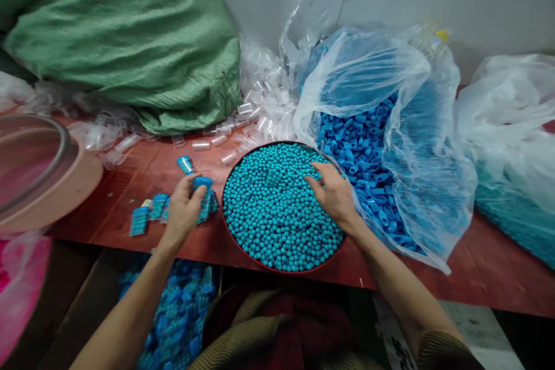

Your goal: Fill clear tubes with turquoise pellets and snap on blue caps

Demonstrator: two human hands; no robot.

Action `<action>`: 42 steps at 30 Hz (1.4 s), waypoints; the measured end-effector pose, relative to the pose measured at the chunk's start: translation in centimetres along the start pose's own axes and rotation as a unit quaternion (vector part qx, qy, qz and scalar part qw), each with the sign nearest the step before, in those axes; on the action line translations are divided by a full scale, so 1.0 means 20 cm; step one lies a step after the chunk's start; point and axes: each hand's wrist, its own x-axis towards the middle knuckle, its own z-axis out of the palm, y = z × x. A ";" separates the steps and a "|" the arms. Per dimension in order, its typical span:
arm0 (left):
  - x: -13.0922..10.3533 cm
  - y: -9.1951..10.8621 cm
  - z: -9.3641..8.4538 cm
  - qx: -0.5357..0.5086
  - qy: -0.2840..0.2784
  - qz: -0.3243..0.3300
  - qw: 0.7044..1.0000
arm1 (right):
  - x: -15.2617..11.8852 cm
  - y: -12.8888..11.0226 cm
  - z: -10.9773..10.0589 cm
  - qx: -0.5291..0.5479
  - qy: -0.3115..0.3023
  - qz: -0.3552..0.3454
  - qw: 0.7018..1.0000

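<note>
My left hand (pixel 185 205) is pinched around a small clear tube with a blue cap (pixel 202 182), its thumb and forefinger at the cap. Beside and below it lie several bead-filled tubes (pixel 139 221) on the red table, and a blue-topped piece (pixel 185 165) rests just above. A round red-rimmed basin (pixel 225 217) is heaped with small turquoise beads (pixel 281 225). Over its right side hovers my right hand (pixel 333 193), thumb and fingers apart, with nothing visible between them. A clear empty tube (pixel 272 178) lies on the beads.
Loose clear tubes (pixel 264 104) pile up behind the basin, beside a large green sack (pixel 130 40). To the right, an open plastic bag (pixel 429 156) holds blue caps (pixel 359 156). A pink tub (pixel 82 176) stands left. Blue-capped pieces (pixel 182 306) fill a space below the table edge.
</note>
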 end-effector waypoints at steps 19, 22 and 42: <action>0.03 0.26 0.62 0.234 -0.126 0.167 0.949 | -0.02 0.20 0.11 0.016 -0.063 -0.002 0.998; 0.01 0.25 0.64 0.230 -0.136 0.159 0.950 | -0.05 0.15 0.15 -0.012 -0.116 -0.049 0.992; 0.03 0.26 0.64 0.053 -0.216 0.129 0.966 | 0.03 -0.03 0.23 0.039 -0.066 -0.113 0.991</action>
